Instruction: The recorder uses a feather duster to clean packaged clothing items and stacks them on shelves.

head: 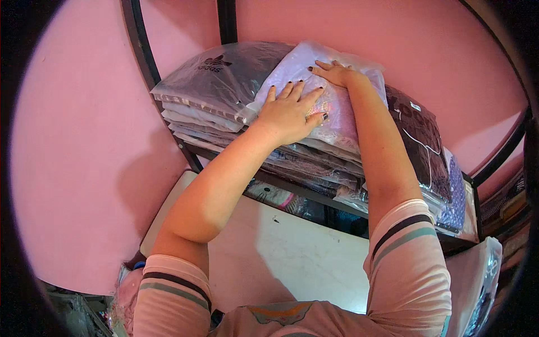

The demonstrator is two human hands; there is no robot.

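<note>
Both my hands lie flat on a lilac garment in a clear plastic bag (290,67), on top of a stack of bagged clothes. My left hand (290,111) rests on its near left part with the fingers spread, beside a glittery print that it partly covers. Farther back, my right hand (337,73) presses on the upper right part, fingers apart. Left of the lilac bag, and partly under it, is a dark grey bagged Adidas garment (227,76). Several folded bagged garments (202,118) are layered below. To the right sits a dark garment with white drawstrings (417,139).
The stack stands on a black metal-framed shelf (311,193) against a pink wall (84,126). More bagged items, one with a cat-like face (269,194), show under it. A white tabletop (311,244) lies before me. Another plastic-wrapped stack (476,286) stands at right.
</note>
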